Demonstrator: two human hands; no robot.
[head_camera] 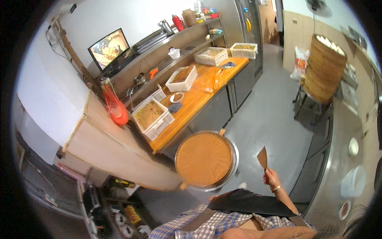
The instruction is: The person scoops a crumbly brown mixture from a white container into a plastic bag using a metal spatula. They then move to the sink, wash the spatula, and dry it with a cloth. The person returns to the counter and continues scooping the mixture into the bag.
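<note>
My right hand grips the handle of a flat scraper, its wide blade pointing up and away from me over the grey floor. A bracelet circles that wrist. My left hand is out of view; only the checked sleeve on that side shows beside the black apron. Before me stands a round steamer with a flat brown top marked by radiating lines. Two wooden lugs jut from its edge, and a shiny metal rim surrounds it. The scraper is to the right of the steamer, apart from it.
A wooden-topped counter bears white crates of fillings, such as the near crate, and a small bowl. Stacked bamboo steamers with pale buns stand at right, beyond a steel worktop. A partition borders the left.
</note>
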